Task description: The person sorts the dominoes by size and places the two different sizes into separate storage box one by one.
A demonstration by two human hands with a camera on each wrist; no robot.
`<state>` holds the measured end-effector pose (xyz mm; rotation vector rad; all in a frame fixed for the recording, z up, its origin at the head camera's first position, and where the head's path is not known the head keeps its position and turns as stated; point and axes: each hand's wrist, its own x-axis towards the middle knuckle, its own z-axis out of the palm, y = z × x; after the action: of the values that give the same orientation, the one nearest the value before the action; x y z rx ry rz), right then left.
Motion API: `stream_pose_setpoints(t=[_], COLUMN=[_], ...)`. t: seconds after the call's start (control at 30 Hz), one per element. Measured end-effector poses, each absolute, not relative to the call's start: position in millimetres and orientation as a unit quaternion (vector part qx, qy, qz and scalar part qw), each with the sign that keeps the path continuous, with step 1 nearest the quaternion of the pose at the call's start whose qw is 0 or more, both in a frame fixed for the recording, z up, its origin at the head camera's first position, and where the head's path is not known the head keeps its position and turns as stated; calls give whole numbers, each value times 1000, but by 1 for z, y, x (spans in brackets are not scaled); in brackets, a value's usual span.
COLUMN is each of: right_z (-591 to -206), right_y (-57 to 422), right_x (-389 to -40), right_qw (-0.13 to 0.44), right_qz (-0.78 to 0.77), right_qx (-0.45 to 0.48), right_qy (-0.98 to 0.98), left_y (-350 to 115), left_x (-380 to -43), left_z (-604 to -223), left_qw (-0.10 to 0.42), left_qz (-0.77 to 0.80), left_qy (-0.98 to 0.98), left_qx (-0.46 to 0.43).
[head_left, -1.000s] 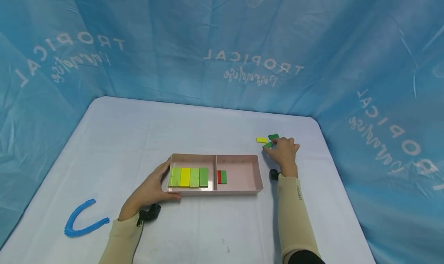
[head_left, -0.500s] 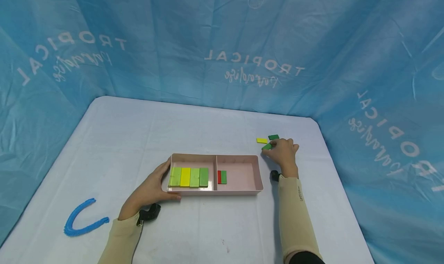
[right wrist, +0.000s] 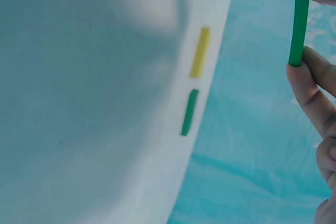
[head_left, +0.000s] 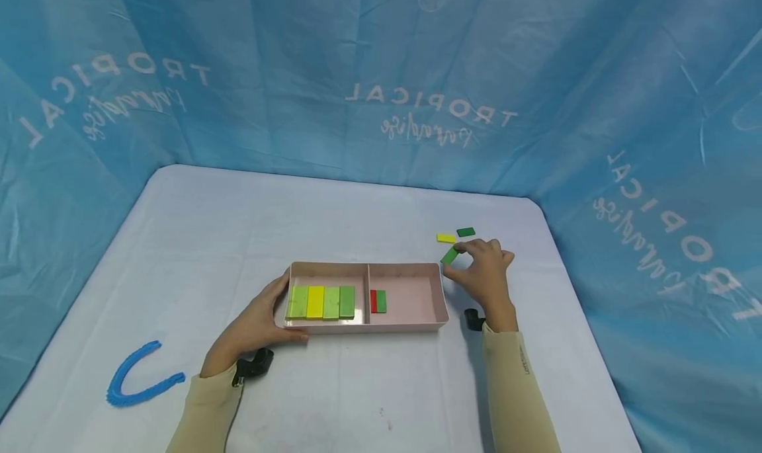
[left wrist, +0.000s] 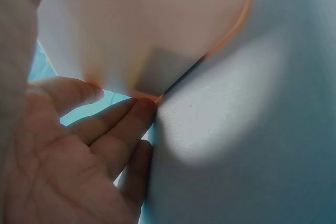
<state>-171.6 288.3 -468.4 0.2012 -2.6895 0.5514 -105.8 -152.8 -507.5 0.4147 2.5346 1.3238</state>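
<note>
Right hand [head_left: 485, 268] pinching green block [right wrist: 299, 27], edge-on at wrist

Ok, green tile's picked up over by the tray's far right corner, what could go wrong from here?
1. The right hand pinches the small flat green tile only by its ends; that thin grip may slip.
2. The pink two-compartment plastic tray is steadied only at its left end by the left hand; a knock on its right wall might swing it.

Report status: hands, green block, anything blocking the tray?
Right hand pinches green block, lifted off table. Left hand steadies tray. Path to tray open.
</note>
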Motion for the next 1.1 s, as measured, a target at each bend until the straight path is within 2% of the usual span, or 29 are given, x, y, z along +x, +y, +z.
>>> stream_pose_setpoints(t=[0.27,0.57,0.7,0.93,1.1], right_z=[-459,-460,-464,-470,-470], right_y=[275,256,243,224,216], right_x=[-153,-143,-139,-134,-137], right_qw=[236,239,214,129,90], right_qz=[179,193,193,189,170], right_qx=[101,177,207,242,252], right_qy=[-950,-935,-935,-943,-948], left_y=[-156,-157,-157,-155,-153], left_x=[-106,-107,-107,-107,-108], left_z=[-508,-509,-509,-507,-505], left_qw=[124,127,127,129,133], left_qz=[450,455,452,450,450], left_qy=[873,870,871,872,871], left_qx=[142,145,145,145,142])
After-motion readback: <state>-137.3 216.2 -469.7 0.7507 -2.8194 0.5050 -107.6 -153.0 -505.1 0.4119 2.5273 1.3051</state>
